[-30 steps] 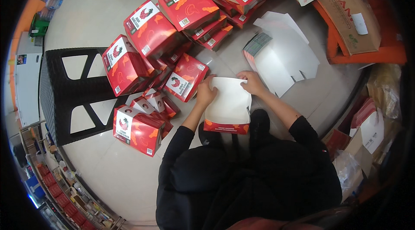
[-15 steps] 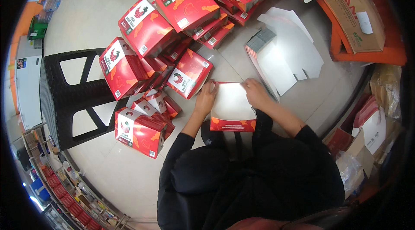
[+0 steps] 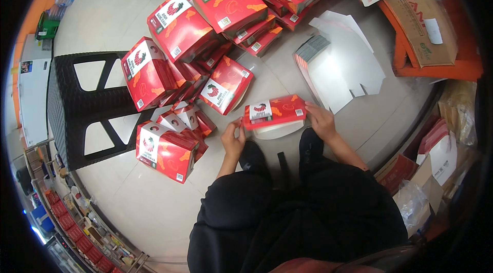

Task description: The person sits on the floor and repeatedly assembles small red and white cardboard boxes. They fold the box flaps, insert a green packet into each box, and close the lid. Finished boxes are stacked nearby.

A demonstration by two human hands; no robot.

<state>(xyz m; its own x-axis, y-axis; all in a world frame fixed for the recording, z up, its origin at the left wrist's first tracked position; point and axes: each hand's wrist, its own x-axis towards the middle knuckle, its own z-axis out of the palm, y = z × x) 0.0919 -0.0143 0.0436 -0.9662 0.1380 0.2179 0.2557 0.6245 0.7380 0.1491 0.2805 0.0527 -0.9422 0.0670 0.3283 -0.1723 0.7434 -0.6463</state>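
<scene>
A red cardboard food box (image 3: 281,109) with a white printed panel is between my hands, above the floor just past my shoes. Its red printed side faces up, and a white flap bulges out along the near edge. My left hand (image 3: 234,139) grips the box's left end with curled fingers. At the right end, my right hand (image 3: 322,120) holds it with fingers along the edge. Flat white box blanks (image 3: 344,67) lie in a stack beyond my right hand. A folded red box (image 3: 226,85) sits nearest past my left hand.
Several folded red boxes (image 3: 182,32) are piled at far left and centre. A black plastic stool (image 3: 61,114) lies on its side at the left. An orange table (image 3: 436,71) carrying a brown carton (image 3: 421,21) stands far right. An open carton (image 3: 426,186) is at my right.
The box has turned over from its white inside facing up to its red printed side. My left hand has shifted down and left, my right hand slightly right.
</scene>
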